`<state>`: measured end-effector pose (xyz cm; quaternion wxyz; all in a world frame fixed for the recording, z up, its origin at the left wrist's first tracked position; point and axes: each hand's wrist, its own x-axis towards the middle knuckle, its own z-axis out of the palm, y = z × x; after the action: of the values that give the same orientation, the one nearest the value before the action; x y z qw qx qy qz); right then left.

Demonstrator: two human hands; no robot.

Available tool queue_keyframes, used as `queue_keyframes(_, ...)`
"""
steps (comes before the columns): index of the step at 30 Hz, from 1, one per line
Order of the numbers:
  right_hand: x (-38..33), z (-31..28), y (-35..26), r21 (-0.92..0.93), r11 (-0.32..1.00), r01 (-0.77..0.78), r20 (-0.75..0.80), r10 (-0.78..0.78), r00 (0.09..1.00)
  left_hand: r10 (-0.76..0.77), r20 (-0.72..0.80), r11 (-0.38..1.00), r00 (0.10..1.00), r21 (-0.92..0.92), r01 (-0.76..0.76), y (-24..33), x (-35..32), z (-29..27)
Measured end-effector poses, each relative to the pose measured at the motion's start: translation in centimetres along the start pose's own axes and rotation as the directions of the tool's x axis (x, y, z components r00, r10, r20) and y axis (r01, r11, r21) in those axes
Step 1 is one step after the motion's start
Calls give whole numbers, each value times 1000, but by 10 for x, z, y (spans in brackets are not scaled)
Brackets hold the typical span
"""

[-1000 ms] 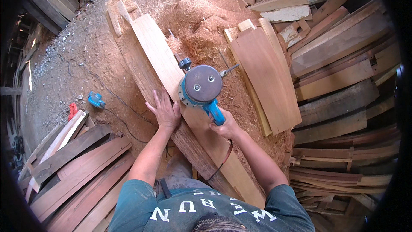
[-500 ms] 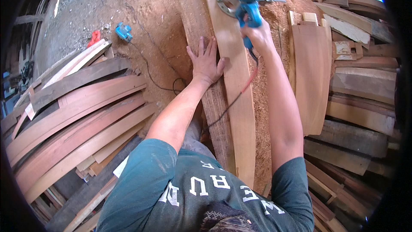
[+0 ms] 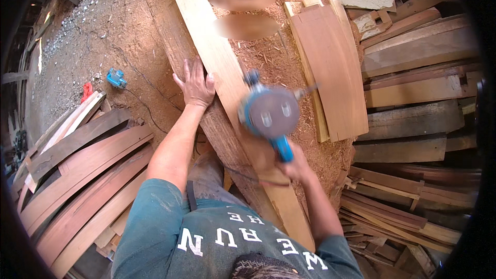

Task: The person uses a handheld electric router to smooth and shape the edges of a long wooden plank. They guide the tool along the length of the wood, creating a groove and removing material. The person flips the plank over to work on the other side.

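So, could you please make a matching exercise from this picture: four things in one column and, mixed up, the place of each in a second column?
Things:
1. left hand
2. right hand
3. small blue plastic object
4. wide curved reddish-brown wooden boards

Places:
A. on the sawdust, right of the long pale wooden plank
B. on the dirt ground, far left
C. flat on the long plank's left edge
D. around the handle of the blue round power tool

Pairs: 1-C, 2-D, 3-B, 4-A
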<state>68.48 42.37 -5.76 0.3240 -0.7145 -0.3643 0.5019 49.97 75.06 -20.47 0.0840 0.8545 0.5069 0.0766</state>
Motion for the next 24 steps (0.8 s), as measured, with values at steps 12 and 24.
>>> queue_keyframes(12,-183,0,85,57,975,-213,137,204,969,-12,-21,1000,1000,11,13,0,-2,4)
queue_keyframes(24,-93,4,82,81,980,-180,147,167,975,20,-61,1000,998,7,-20,5,-4,0)
